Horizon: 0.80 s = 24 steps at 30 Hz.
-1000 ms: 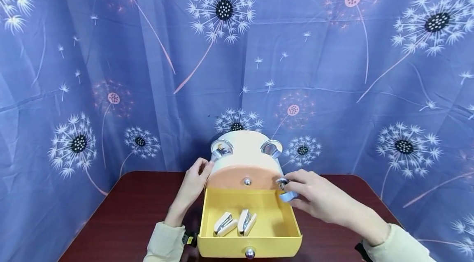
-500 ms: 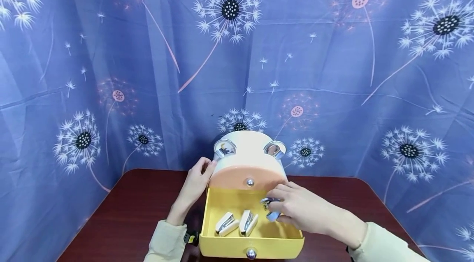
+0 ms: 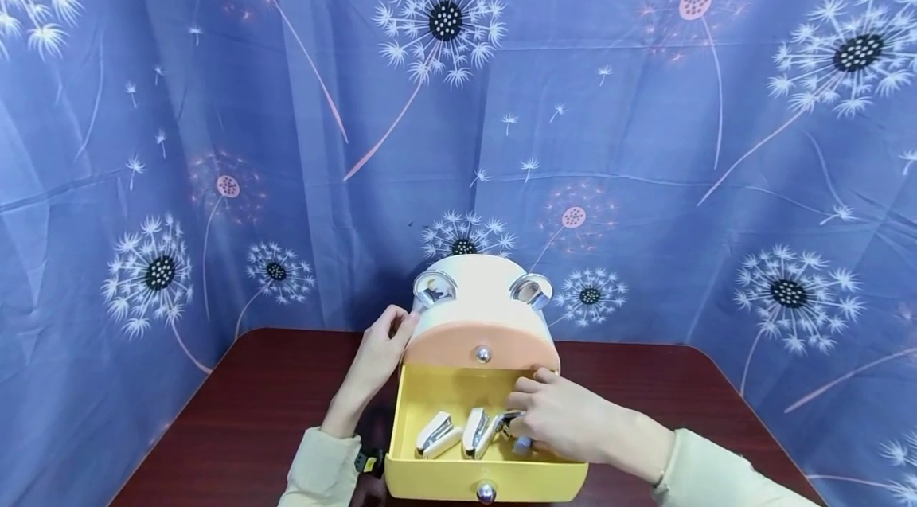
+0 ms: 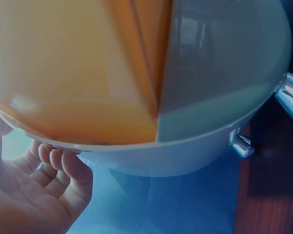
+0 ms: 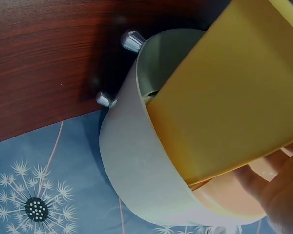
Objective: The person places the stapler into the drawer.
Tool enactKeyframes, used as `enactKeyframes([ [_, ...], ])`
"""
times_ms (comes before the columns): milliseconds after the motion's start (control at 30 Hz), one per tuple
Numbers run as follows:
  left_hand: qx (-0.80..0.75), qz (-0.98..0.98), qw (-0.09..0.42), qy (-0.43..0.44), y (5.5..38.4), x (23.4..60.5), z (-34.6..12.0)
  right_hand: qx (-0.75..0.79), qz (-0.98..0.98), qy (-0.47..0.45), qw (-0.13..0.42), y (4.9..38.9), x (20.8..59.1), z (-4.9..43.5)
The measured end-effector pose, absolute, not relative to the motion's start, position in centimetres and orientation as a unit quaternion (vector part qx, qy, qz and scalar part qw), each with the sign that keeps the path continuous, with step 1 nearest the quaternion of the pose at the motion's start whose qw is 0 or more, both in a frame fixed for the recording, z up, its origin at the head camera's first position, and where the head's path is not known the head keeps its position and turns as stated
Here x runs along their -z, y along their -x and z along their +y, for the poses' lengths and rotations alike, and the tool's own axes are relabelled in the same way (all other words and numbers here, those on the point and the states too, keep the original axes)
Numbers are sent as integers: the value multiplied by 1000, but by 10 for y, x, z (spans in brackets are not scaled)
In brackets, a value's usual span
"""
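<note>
A small white drawer box [image 3: 480, 292] has a rounded top, a peach upper drawer [image 3: 447, 346] and a pulled-out yellow drawer [image 3: 487, 481]. Two white mini staplers [image 3: 438, 435] lie in the yellow drawer. My right hand [image 3: 566, 415] reaches down inside the drawer's right part and holds a blue stapler [image 3: 523, 445] beside them, its fingers hiding much of it. At the box's left side, my left hand [image 3: 380, 348] holds the casing. In the left wrist view its curled fingers [image 4: 63, 163] are right at the white rim.
The box stands on a dark red-brown table [image 3: 286, 395]. Chrome round pieces [image 3: 532, 290] stick up on its top, and metal feet [image 5: 133, 41] show beneath it. A blue dandelion-print cloth [image 3: 458, 133] hangs behind and on both sides.
My right hand has moved left and down from the drawer's right edge into it, carrying the blue stapler next to the white ones. My left hand keeps its place on the box.
</note>
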<state>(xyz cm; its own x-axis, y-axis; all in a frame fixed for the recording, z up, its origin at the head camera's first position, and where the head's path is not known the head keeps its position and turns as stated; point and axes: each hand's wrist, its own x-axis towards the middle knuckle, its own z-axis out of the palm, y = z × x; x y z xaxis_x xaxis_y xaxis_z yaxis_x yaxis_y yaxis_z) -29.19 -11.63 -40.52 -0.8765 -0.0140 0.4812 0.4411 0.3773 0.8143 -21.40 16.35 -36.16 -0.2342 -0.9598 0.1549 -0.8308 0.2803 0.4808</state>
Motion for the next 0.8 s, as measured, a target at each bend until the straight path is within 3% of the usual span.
enactKeyframes([
  [433, 546, -799, 211, 140, 284, 398, -114, 181, -774, -572, 200, 210, 362, 162],
  [800, 542, -802, 212, 135, 292, 405, -116, 103, -814, -554, 138, 211, 362, 165],
])
